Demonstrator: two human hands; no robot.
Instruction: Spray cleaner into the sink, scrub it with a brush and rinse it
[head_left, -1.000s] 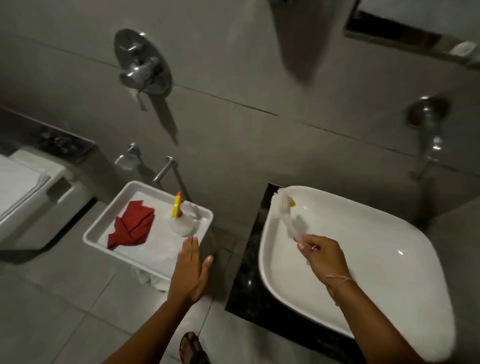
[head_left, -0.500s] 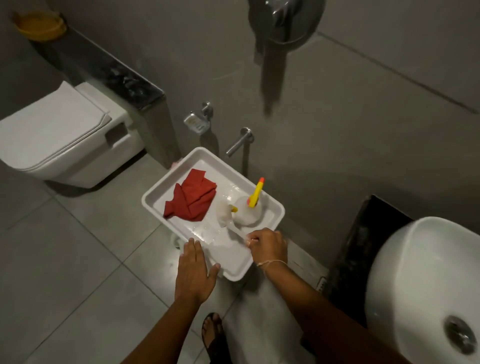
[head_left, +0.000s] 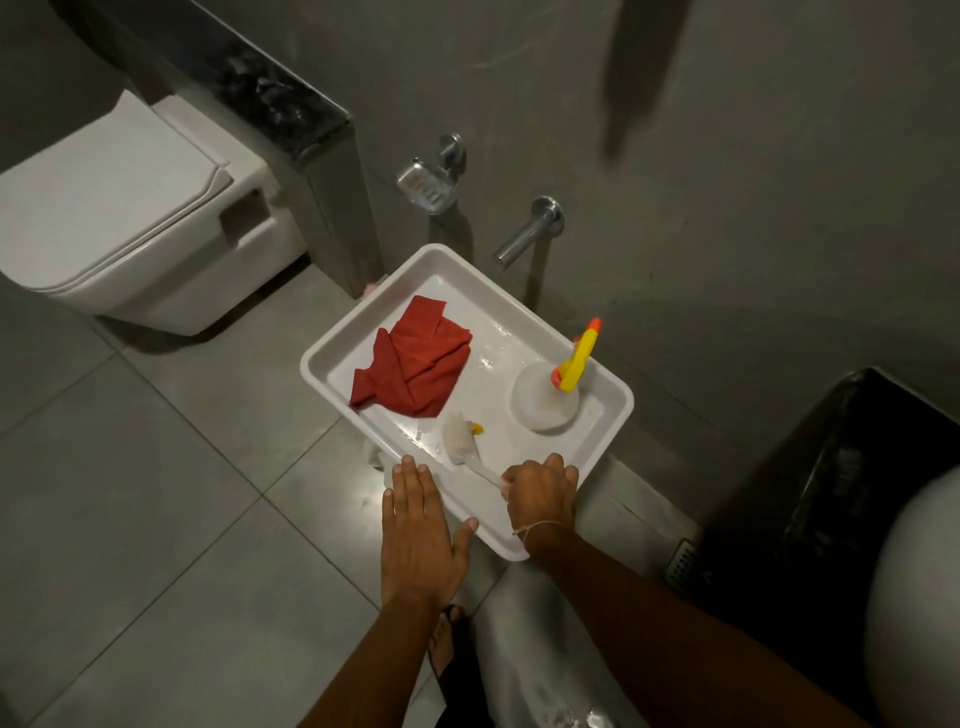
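Note:
A white tray (head_left: 613, 415) stands left of the sink. In it lie a red cloth (head_left: 415, 364) and a white spray bottle (head_left: 543, 400) with a yellow and orange nozzle. My right hand (head_left: 540, 493) is shut on the handle of a white brush (head_left: 462, 441), whose bristle head rests on the tray floor beside the cloth. My left hand (head_left: 421, 535) lies flat and open against the tray's near corner. Only a rim of the white sink (head_left: 914, 587) shows at the right edge, on a black counter (head_left: 810, 483).
A white toilet (head_left: 119, 208) stands at the left below a dark ledge. A soap holder (head_left: 426, 184) and a metal spout (head_left: 530, 228) stick out of the grey wall behind the tray. A sandalled foot (head_left: 452, 644) stands on the grey tiled floor.
My right hand carried the brush from the sink over to the tray and lowered its head onto the tray floor. The view swung left and down. My left hand stayed at the tray's corner.

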